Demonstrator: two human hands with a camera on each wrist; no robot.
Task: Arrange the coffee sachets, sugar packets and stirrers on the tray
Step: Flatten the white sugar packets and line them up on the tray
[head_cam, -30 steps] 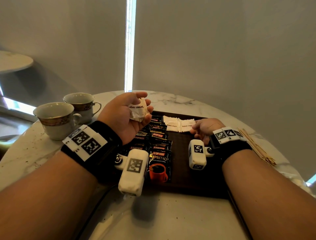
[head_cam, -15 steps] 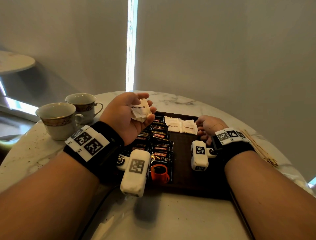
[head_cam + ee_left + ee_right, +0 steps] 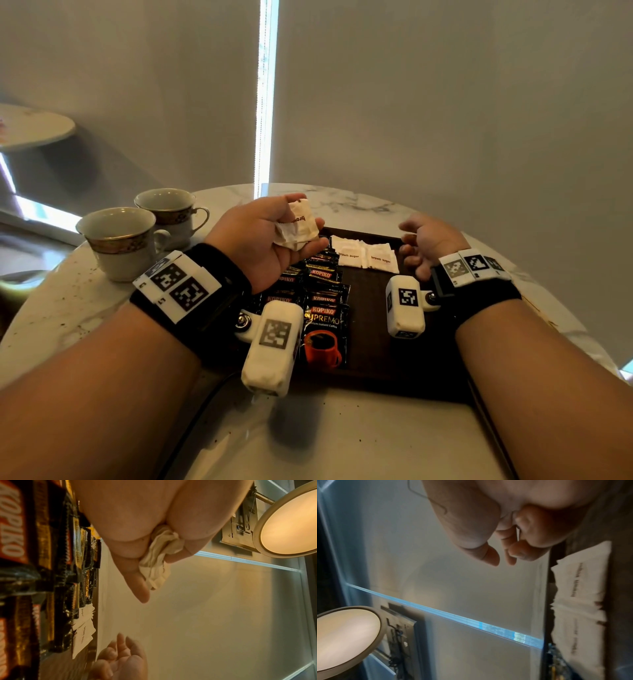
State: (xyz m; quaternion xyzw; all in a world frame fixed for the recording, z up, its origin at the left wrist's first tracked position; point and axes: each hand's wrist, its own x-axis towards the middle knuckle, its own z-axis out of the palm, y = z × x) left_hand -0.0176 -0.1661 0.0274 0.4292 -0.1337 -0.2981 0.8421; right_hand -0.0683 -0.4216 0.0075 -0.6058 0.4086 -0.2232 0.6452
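Note:
My left hand (image 3: 310,219) is raised over the tray's far left corner, gripping a crumpled bunch of white brown-sugar packets (image 3: 298,229); the left wrist view shows the bunch (image 3: 159,561) squeezed between thumb and fingers. Two sugar packets (image 3: 364,255) lie side by side at the back of the dark wooden tray (image 3: 376,346). An overlapping row of black Kopiko coffee sachets (image 3: 323,301) fills the tray's left side. My right hand (image 3: 416,245) hovers just right of the laid packets (image 3: 580,601), fingers loosely curled and holding nothing. My right wrist hides the stirrers.
Two gold-banded teacups (image 3: 120,240) (image 3: 171,212) stand at the left on the round marble table (image 3: 68,308). The tray's right half is bare wood. A grey wall rises right behind the table. A second small table (image 3: 30,126) stands far left.
My right hand has lifted off the two laid sugar packets, drawn back to the right and loosened its fingers. My left hand keeps the bunch and has tilted it slightly.

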